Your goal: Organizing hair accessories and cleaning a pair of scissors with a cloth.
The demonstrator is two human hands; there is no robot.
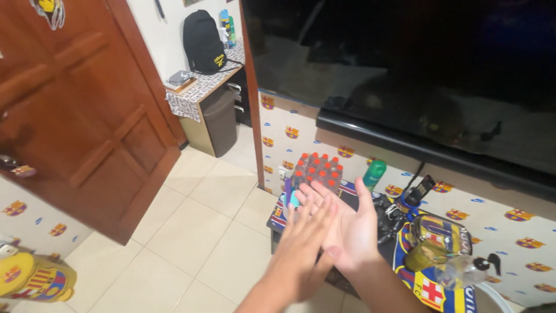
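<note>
Glass of a big dark television screen (405,75) filled the upper right, with a brown panelled door (87,116) standing ajar at the left and pale floor tiles (191,232) between them. Farther back a black backpack (204,40) sat upright on a small cloth-covered desk (200,87).

Below the screen stood a low table (278,223) crowded with things: a pack of red-capped bottles (317,169) standing upright, caps up, and to its right a green bottle (374,174), a black game controller (389,215) and a clear jug with a crest (437,237).

Both arms reached forward over the table's near edge. The left hand (307,232) and right hand (350,229) were flat, fingers straight and close together, the palms laid against each other and holding nothing. Their fingers pointed up and away, toward the bottle pack, which lay just beyond the fingertips and slightly left. The left hand's fingertips came nearest it, next to a small blue-and-purple object (291,197) whose kind I could not tell.
</note>
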